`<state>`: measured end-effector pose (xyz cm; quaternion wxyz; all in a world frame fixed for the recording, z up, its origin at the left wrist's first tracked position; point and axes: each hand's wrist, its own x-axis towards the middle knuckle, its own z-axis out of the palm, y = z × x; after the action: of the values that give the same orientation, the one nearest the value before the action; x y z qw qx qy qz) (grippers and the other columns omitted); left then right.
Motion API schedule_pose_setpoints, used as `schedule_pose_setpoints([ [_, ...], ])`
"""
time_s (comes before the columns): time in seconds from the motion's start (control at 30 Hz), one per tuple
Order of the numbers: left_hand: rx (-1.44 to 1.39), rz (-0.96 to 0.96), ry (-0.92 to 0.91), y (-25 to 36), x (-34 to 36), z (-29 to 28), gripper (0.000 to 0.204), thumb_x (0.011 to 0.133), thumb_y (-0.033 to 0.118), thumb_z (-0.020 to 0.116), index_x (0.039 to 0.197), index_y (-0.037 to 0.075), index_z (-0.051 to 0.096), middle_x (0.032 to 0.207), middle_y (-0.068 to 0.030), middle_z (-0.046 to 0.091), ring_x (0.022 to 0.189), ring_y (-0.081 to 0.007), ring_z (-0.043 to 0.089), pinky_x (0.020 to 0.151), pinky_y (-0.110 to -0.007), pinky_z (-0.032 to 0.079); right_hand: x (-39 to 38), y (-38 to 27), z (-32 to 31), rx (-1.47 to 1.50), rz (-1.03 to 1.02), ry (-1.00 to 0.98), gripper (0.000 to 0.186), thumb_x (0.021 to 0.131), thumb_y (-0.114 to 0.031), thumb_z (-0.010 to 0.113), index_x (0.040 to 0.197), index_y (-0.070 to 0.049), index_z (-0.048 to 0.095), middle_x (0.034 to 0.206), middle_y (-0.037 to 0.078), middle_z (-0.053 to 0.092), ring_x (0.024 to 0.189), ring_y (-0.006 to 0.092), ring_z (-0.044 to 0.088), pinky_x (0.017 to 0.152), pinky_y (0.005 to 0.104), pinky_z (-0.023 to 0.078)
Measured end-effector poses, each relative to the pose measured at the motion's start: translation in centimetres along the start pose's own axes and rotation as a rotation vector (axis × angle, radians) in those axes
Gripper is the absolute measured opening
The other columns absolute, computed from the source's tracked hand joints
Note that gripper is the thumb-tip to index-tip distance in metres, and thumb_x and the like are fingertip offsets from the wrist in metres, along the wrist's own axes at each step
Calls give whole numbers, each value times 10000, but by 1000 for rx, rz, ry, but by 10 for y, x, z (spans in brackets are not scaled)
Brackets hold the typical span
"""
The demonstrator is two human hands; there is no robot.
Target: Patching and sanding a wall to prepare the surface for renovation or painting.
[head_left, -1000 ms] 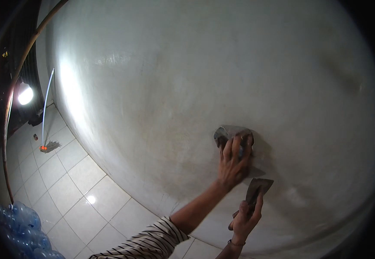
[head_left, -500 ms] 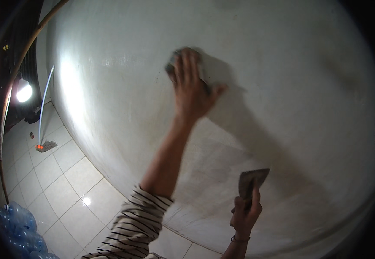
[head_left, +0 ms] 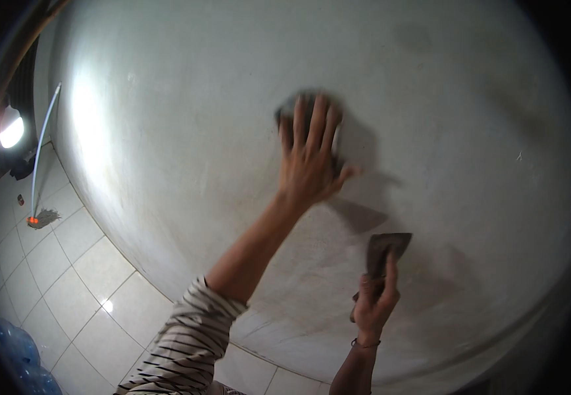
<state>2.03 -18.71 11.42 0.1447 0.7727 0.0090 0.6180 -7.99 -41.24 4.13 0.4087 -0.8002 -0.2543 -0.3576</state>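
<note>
While the left hand [head_left: 306, 170] lies spread over a dark pad [head_left: 289, 108] against the pale wall [head_left: 200, 151], we see the right hand [head_left: 375, 308] gripping a scraper [head_left: 380, 247] lower down. Leftward, we find a mop [head_left: 47, 217] on the tiled floor [head_left: 75, 296].

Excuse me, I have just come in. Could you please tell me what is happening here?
A person presses a dark pad flat against the wall with the left hand, fingers spread. It may be a cloth or a sanding sheet; I cannot tell. The right hand grips a scraper, its blade pointing up, seemingly off the wall. On the left, a mop rests on the tiled floor.
</note>
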Motion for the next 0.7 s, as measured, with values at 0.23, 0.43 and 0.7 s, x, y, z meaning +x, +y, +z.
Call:
schedule_pose_setpoints([
  [0.23, -91, -21, -222, 13, -93, 10, 888, 797, 699, 384, 1404, 56, 308, 1496, -152, 178, 1371, -402, 134, 1040, -625, 167, -8, -12, -6, 14, 19, 53, 569, 856, -209, 590, 1365, -54, 389, 599, -5, 507, 449, 74, 431, 434, 231, 355],
  [0.43, -139, -60, -68, 4, -82, 15, 871, 784, 685, 423, 1390, 65, 342, 1491, -145, 198, 1370, -403, 142, 1036, -620, 179, 5, -18, 8, -165, 111, -90, 537, 855, -224, 609, 1340, -68, 439, 1020, 149, 624, 638, 170, 560, 619, 286, 459],
  [0.7, -133, -4, -196, 34, -117, 18, 863, 797, 670, 441, 1362, 22, 365, 1487, -179, 178, 1359, -429, 131, 1024, -648, 153, 7, -21, -8, -85, 84, -5, 531, 843, -164, 604, 1332, -40, 436, 1130, 172, 612, 921, 253, 646, 761, 329, 495],
])
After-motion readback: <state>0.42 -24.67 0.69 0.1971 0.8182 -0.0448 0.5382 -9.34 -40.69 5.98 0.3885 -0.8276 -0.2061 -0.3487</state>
